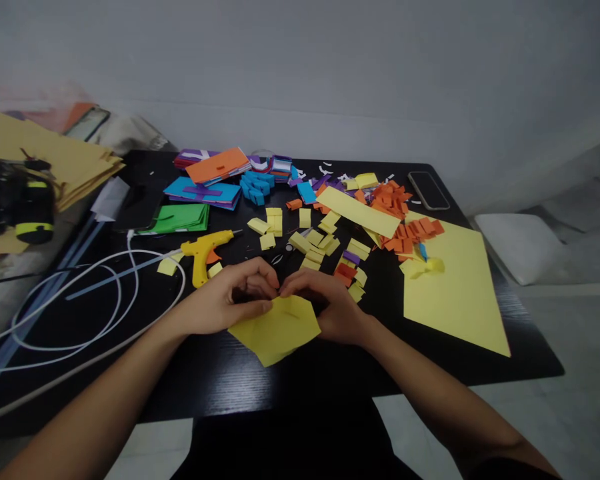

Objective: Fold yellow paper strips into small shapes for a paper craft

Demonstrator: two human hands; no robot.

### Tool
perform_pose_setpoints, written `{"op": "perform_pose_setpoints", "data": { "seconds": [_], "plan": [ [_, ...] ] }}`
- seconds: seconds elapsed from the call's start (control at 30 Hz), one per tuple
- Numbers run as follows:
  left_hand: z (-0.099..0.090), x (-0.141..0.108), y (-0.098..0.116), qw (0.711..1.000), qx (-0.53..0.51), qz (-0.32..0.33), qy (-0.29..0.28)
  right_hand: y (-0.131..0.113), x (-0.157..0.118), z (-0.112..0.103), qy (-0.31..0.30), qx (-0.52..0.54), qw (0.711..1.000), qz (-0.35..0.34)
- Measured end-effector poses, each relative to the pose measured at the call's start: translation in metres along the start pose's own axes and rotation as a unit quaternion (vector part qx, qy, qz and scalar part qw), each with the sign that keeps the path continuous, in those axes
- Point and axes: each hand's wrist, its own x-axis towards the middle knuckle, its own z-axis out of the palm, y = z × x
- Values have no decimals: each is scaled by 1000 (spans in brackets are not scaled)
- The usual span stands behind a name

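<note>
A piece of yellow paper (276, 331) with angled edges is held between both hands near the front of the black table. My left hand (233, 297) pinches its upper left side, thumb on top of the sheet. On the upper right edge, my right hand (330, 303) has its fingers curled round the paper. The fingertips of the two hands almost meet at the top edge. Just beyond them lie small folded yellow pieces (314, 250). A yellow glue gun (200, 257) rests by my left hand.
The black table (220, 380) bears orange pieces (393, 200), blue pieces (255, 187), a green stack (183, 218) and a large yellow sheet (455, 293) at right. A phone (429, 191) lies at the back right. White cable (120, 300) loops on the left.
</note>
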Motion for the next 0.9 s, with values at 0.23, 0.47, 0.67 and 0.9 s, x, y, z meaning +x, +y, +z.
{"op": "perform_pose_setpoints", "data": {
  "seconds": [0.23,0.47,0.67,0.9],
  "plan": [
    [-9,1,2,997,22,-51,-44,-3,0,0,17,6,1000,12],
    [-8,3,-2,997,69,-38,-20,-5,1,-2,-1,-42,999,15],
    [-8,2,-1,997,61,-43,-13,-4,0,-3,12,-56,998,-7],
    [-16,4,-2,990,83,-68,-87,-4,0,-1,-9,-65,998,0]
  ]
}}
